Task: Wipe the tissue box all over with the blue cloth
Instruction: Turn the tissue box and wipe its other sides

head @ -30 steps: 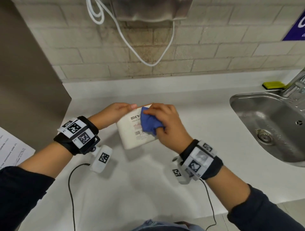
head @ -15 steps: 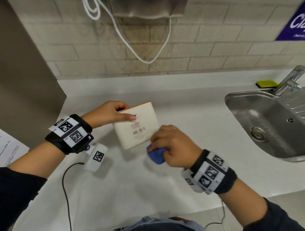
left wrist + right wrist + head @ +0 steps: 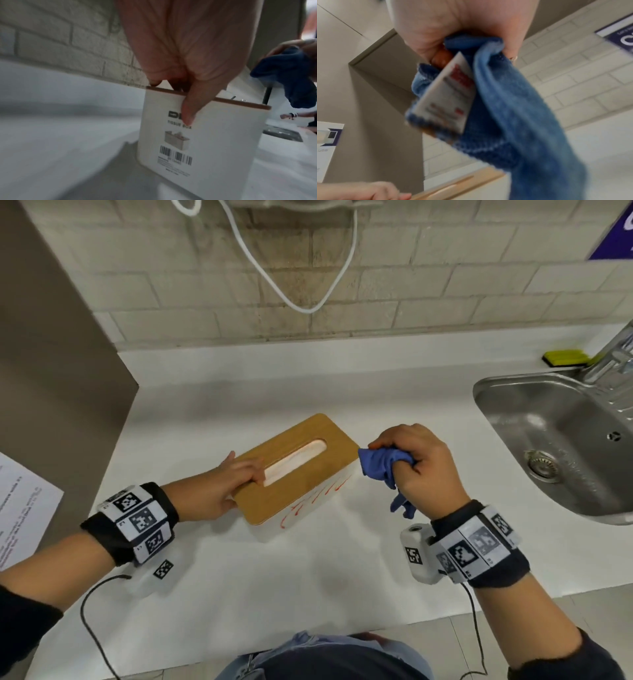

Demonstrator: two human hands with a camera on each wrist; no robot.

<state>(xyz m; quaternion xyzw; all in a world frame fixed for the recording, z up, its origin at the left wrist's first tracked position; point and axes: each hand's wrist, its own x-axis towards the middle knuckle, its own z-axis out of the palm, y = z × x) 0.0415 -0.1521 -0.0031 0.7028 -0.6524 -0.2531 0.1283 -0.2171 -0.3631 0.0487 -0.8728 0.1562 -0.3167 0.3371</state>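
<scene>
The tissue box (image 3: 308, 474) stands on the white counter, wooden lid up, with red scribbles on its white front side. My left hand (image 3: 239, 477) holds its left end, fingers hooked into the lid's slot. In the left wrist view the thumb (image 3: 188, 112) presses the labelled end face of the tissue box (image 3: 214, 142). My right hand (image 3: 418, 467) grips the bunched blue cloth (image 3: 383, 467) just off the box's right corner, part of it hanging down. The right wrist view shows the blue cloth (image 3: 505, 108) with its white tag, above the box lid (image 3: 462, 185).
A steel sink (image 3: 565, 440) with a faucet (image 3: 613, 354) lies to the right, a yellow-green sponge (image 3: 565, 358) behind it. A brown panel (image 3: 51, 337) and a printed sheet (image 3: 20, 501) bound the left. A white cable (image 3: 301, 285) hangs on the brick wall.
The box was held tilted with its labelled end up while the cloth rubbed it. It now stands lid up, and my right hand has carried the cloth round to its right corner.
</scene>
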